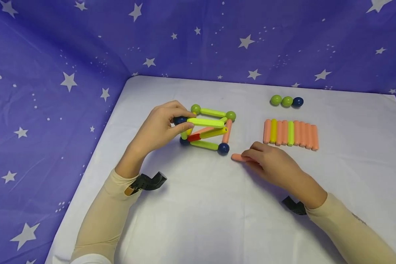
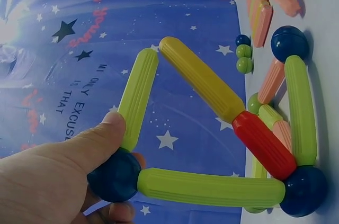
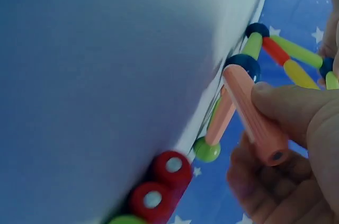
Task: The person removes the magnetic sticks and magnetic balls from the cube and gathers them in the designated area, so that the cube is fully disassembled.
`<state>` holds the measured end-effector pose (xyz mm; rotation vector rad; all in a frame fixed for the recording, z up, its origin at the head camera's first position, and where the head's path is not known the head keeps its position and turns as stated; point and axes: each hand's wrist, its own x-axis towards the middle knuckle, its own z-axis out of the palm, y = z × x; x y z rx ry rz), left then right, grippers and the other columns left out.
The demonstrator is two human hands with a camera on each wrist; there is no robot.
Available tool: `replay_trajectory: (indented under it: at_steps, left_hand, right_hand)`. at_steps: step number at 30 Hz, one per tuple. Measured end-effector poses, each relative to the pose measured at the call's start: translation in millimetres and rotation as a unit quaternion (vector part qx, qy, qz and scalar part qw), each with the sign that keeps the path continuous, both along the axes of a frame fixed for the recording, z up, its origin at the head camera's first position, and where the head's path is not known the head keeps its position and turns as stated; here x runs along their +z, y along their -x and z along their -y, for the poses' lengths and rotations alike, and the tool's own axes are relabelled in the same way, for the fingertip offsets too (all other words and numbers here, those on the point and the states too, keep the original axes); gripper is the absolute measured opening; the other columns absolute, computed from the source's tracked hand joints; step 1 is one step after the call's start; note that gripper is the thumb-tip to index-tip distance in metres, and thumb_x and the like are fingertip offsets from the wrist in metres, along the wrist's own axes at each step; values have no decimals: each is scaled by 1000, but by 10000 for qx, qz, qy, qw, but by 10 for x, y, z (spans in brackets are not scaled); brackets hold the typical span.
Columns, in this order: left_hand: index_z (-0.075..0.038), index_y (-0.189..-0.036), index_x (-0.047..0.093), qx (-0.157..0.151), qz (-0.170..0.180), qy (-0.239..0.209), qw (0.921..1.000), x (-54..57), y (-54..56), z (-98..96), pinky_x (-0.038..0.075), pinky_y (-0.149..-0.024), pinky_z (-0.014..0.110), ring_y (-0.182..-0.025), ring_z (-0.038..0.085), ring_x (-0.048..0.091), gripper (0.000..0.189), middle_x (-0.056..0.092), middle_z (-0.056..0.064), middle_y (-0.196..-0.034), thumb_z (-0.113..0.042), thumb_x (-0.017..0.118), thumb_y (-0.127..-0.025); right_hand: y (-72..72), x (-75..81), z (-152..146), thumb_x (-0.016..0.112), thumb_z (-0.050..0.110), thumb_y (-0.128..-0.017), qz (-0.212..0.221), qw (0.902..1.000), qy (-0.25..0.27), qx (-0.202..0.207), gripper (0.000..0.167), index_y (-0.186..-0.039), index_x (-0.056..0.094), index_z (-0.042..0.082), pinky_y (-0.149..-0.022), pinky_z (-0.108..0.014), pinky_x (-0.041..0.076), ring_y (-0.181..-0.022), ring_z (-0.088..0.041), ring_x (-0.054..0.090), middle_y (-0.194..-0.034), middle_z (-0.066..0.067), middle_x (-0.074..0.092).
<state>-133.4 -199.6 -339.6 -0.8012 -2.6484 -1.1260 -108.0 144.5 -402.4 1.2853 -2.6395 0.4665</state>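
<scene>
A frame of magnetic sticks and balls stands on the white table, with dark blue balls at front and green balls behind. My left hand grips its raised dark blue ball, thumb along a light green stick whose far end is free. A second light green stick links this ball to a lower one. From that lower ball a red stick and a yellow stick slant upward in line. Right of the frame, my right hand pinches a salmon stick pointing toward the near blue ball.
A row of several sticks, mostly salmon with one yellow and one light green, lies behind the right hand. Farther back sit two green balls and one dark blue ball. A purple star-patterned cloth hangs behind the table.
</scene>
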Motion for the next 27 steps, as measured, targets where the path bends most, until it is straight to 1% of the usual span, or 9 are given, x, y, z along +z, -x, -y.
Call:
replay_trajectory:
  at_steps: [4, 6, 7, 9, 12, 16, 19, 22, 27]
  left_hand:
    - [-16, -111, 74, -17, 36, -7, 10000, 0, -13, -11, 43, -67, 30, -76, 11, 50, 24, 62, -10, -100, -25, 73, -88]
    - [-16, -110, 74, -40, 39, -16, 10000, 2, -17, -18, 43, -66, 30, -76, 12, 50, 24, 63, -9, -99, -25, 74, -88]
    - [-15, -110, 74, -54, 35, -17, 10000, 1, -16, -21, 43, -66, 30, -76, 12, 50, 24, 63, -9, -99, -24, 74, -88]
    - [-15, -109, 75, -92, 16, 5, 10000, 3, -17, -29, 43, -65, 29, -75, 12, 51, 23, 64, -8, -99, -24, 75, -88]
    - [-15, -108, 75, -146, -5, 58, 9999, 4, -20, -40, 43, -64, 29, -75, 12, 50, 22, 64, -8, -99, -24, 74, -88]
    - [-15, -108, 75, -217, -10, 52, 9998, 5, -36, -54, 43, -63, 29, -74, 12, 50, 21, 64, -7, -99, -23, 74, -88]
    - [-15, -107, 75, -333, 22, -24, 9994, 5, -47, -77, 43, -62, 29, -72, 12, 50, 21, 64, -7, -97, -23, 75, -88]
    - [-16, -107, 75, -451, 65, -58, 9989, 12, -59, -108, 43, -62, 29, -72, 11, 50, 20, 64, -8, -96, -23, 75, -88]
    - [-16, -108, 74, -395, 65, 17, 9992, 23, -74, -144, 43, -62, 29, -72, 12, 50, 20, 63, -8, -95, -23, 74, -89]
  right_hand:
    - [-37, 15, -213, 79, 7, -79, 199, 9980, 191, -576, 21, -98, 72, 9, -65, -34, 48, -74, -15, 55, -84, 1, 62]
    - [-34, 59, -363, 78, 8, -81, 452, 9926, 379, -1059, 21, -101, 71, 8, -64, -33, 47, -74, -15, 53, -85, 0, 62]
    - [-22, 86, -447, 77, 9, -83, 594, 9874, 479, -1384, 21, -103, 70, 8, -62, -32, 46, -73, -15, 52, -84, 0, 61]
    - [25, 131, -638, 74, 13, -87, 857, 9724, 749, -2038, 22, -107, 68, 6, -56, -30, 43, -70, -17, 50, -82, -2, 60]
    - [120, 175, -940, 68, 22, -92, 1039, 9432, 913, -3020, 27, -113, 66, 5, -53, -26, 39, -70, -19, 48, -83, -7, 60]
    - [242, 180, -1282, 62, 31, -94, 1108, 9083, 938, -3923, 36, -118, 64, 5, -56, -23, 36, -74, -19, 47, -92, -11, 63]
    - [320, 158, -1463, 60, 38, -94, 1217, 8861, 910, -4379, 43, -122, 63, 4, -57, -25, 37, -81, -22, 50, -99, -14, 63]
    - [396, 104, -1580, 56, 43, -94, 1506, 8660, 813, -4698, 53, -126, 59, 1, -58, -31, 40, -90, -32, 53, -107, -21, 61]
    - [492, -12, -1697, 51, 48, -95, 2131, 8412, 530, -4941, 61, -126, 54, -4, -55, -34, 43, -92, -39, 53, -111, -27, 56]
